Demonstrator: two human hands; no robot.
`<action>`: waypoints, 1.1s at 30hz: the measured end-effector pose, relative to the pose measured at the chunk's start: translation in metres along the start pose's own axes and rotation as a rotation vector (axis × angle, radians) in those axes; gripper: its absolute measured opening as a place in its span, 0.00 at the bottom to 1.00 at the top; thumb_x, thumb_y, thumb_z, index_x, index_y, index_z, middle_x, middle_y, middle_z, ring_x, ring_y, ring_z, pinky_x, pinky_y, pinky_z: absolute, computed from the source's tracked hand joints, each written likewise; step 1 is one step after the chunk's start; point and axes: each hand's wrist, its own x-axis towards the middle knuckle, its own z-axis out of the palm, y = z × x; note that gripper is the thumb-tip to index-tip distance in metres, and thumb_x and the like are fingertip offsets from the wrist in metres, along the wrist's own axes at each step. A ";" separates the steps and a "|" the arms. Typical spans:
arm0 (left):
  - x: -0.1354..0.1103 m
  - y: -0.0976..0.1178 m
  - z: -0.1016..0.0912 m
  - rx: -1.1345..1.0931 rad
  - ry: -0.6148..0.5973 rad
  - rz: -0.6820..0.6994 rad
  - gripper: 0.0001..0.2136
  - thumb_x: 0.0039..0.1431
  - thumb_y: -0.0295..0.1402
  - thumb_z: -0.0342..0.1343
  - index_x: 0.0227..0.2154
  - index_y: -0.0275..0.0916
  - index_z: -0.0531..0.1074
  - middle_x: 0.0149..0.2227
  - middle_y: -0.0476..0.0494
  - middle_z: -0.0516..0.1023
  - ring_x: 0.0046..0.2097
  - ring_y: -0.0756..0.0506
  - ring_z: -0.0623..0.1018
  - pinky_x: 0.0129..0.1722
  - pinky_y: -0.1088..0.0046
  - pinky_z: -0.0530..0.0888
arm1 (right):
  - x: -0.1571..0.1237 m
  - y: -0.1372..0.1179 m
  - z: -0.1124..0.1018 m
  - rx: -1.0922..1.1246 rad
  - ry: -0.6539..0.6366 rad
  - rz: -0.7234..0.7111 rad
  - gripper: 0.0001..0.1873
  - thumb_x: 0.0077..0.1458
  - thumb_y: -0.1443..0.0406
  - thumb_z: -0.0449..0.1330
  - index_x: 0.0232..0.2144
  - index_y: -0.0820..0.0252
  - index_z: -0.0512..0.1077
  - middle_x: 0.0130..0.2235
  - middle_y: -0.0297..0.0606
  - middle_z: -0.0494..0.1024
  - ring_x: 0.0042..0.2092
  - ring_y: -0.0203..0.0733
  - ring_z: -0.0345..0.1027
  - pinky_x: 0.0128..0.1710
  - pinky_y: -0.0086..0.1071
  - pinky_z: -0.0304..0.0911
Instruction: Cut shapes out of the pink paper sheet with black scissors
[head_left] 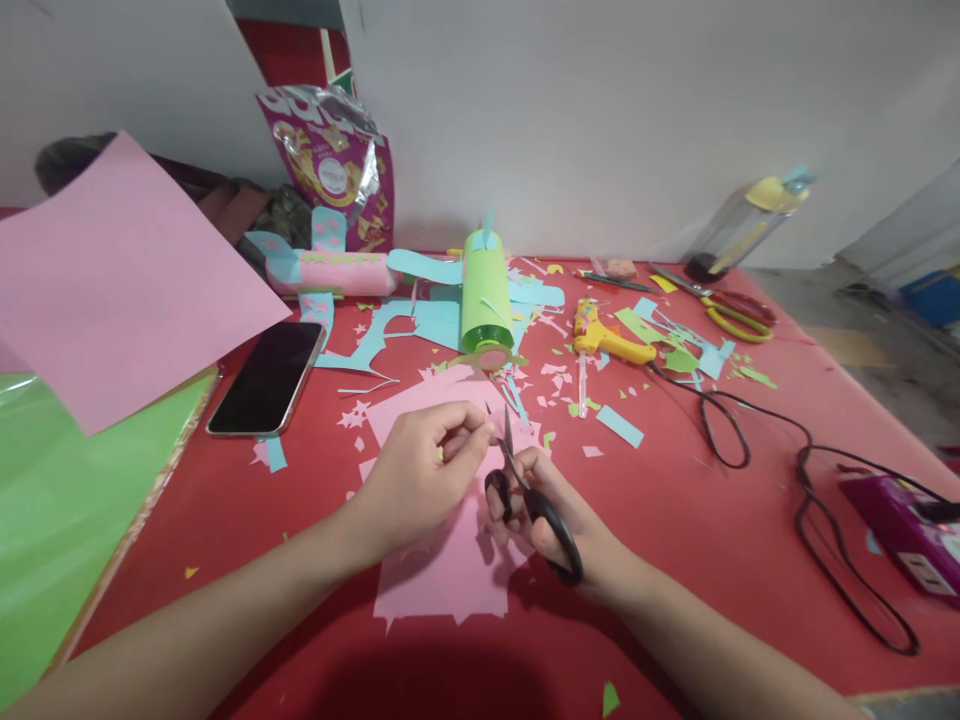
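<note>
Pale walls [600,120] rose behind our red desk [637,630]. Going left to right, we judged the work partly done. One pink tube [345,273] lay on its side with blue paper pieces on it, and looked nearly complete to us. Our left grip [420,460] hung over jagged-edged pink paper [442,590], its fingertips together; we could not tell what, if anything, they pinched. That paper lay on the desk beneath both grips, cut at some edges, with plenty left whole. One green tube [486,285], with blue strips, sat beyond it. Our right grip [579,512] was clamped on the handles of black scissors [534,500], blades slightly parted beside the left fingertips.

Counting from the left, we found one large pink sheet [127,290] over one green sheet [97,500], one phone [268,380], one snack bag [330,150], two tubes, one yellow glue gun [615,345] with one clear stick [582,385], one second pair of scissors [706,295], one bottle [739,235] and one purple power strip [896,530]. Paper scraps were too many for us to count.
</note>
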 end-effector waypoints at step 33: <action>0.003 0.004 -0.014 0.048 -0.071 -0.024 0.12 0.52 0.32 0.45 0.17 0.35 0.62 0.17 0.53 0.57 0.21 0.55 0.57 0.19 0.81 0.56 | 0.001 -0.002 0.000 0.013 0.011 0.031 0.22 0.41 0.53 0.60 0.28 0.56 0.52 0.22 0.25 0.62 0.21 0.28 0.56 0.21 0.24 0.53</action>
